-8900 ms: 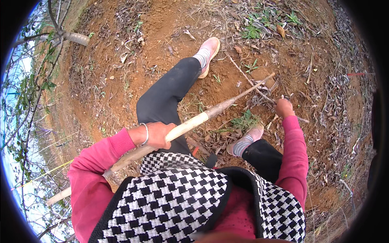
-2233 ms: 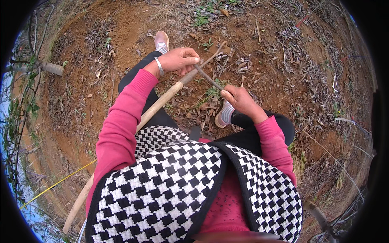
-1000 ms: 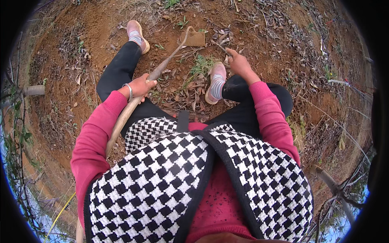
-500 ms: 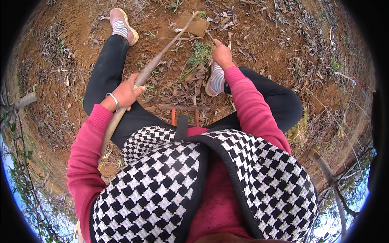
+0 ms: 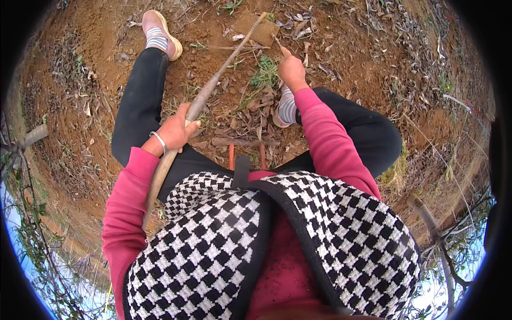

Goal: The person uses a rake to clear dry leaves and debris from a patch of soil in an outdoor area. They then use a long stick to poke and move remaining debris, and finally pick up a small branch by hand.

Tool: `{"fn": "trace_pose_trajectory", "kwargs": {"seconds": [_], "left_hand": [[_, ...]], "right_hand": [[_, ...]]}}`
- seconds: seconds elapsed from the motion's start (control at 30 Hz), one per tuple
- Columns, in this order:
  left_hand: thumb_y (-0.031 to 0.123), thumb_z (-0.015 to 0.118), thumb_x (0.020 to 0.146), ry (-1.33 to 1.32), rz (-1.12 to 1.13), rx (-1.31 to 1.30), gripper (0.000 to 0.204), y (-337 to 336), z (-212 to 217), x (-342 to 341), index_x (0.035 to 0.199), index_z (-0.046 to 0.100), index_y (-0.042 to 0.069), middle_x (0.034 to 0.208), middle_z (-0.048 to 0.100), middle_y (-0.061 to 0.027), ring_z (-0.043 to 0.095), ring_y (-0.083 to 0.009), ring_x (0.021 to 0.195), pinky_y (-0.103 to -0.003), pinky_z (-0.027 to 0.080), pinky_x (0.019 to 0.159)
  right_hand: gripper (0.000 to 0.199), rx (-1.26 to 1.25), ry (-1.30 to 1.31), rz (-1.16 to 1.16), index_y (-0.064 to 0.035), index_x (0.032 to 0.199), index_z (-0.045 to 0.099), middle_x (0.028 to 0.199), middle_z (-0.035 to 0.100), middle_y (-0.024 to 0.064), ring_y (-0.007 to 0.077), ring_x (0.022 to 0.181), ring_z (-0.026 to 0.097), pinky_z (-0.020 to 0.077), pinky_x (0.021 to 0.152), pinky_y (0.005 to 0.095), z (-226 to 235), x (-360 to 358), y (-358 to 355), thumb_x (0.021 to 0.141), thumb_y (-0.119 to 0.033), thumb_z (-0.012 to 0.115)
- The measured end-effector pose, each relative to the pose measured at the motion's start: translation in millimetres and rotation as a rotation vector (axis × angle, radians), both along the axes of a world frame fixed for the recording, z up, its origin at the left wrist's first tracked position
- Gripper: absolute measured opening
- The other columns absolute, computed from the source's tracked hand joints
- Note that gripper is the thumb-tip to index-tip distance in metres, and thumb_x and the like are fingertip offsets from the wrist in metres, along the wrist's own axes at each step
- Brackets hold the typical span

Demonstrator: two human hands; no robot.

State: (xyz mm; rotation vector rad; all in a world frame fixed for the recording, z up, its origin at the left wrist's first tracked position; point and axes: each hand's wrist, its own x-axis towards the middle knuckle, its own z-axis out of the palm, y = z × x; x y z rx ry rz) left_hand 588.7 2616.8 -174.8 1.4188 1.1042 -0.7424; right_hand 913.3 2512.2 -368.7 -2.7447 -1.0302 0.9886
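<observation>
A long wooden-handled hoe slants across the ground in front of me. My left hand (image 5: 178,130) is wrapped round its handle (image 5: 208,88), whose lower end runs back under my left arm. At the far end sits the flat, soil-brown blade (image 5: 262,33), facing up. My right hand (image 5: 292,70) is closed on a thin stick (image 5: 276,40), forefinger laid along it. The stick's tip touches or nearly touches the blade's right edge; I cannot tell which.
Reddish soil (image 5: 208,26) spreads around, scattered with dry leaves (image 5: 314,32). A green grass tuft (image 5: 265,72) grows between my legs. My pink shoe (image 5: 160,32) rests at far left. Orange-red legs (image 5: 231,154) of something low show below me. Bare branches (image 5: 440,242) stand at right.
My left hand has moved slightly right and down with the hoe handle, which now slopes a little more steeply. The right hand, still on the stick, has barely shifted.
</observation>
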Motion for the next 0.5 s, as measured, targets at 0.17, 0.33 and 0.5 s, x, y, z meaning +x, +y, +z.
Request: {"fn": "trace_pose_trajectory", "kwargs": {"seconds": [0.17,0.33,0.5], "left_hand": [[0.029,0.057,0.095,-0.029,0.012,0.001,0.060,-1,-1,1,0.139,0.026,0.003,0.073,0.061,-0.0153,0.058,-0.0213,0.040,-0.035,0.049,0.039],[0.029,0.057,0.094,-0.035,0.017,-0.013,0.055,-1,-3,1,0.135,0.030,0.004,0.077,0.062,-0.0167,0.058,-0.0226,0.041,-0.036,0.051,0.042],[0.029,0.057,0.094,-0.036,0.011,0.001,0.056,-3,-2,3,0.136,0.030,0.004,0.076,0.062,-0.0159,0.058,-0.0222,0.041,-0.036,0.051,0.042]], "right_hand": [[0.042,0.113,0.022,-0.117,-0.0205,0.135,0.053,0.100,0.067,0.0254,0.0417,0.096,0.064,0.0505,0.084,0.0497,-9,-5,5,0.093,-0.022,0.046],[0.044,0.139,0.025,-0.068,-0.0177,0.135,0.052,0.100,0.067,0.0262,0.0428,0.096,0.064,0.0507,0.083,0.0507,-4,-2,19,0.092,-0.017,0.046],[0.046,0.136,0.056,-0.047,-0.0151,0.135,0.052,0.102,0.066,0.0267,0.0435,0.098,0.064,0.0504,0.085,0.0501,3,-2,30,0.089,-0.011,0.045]]}}
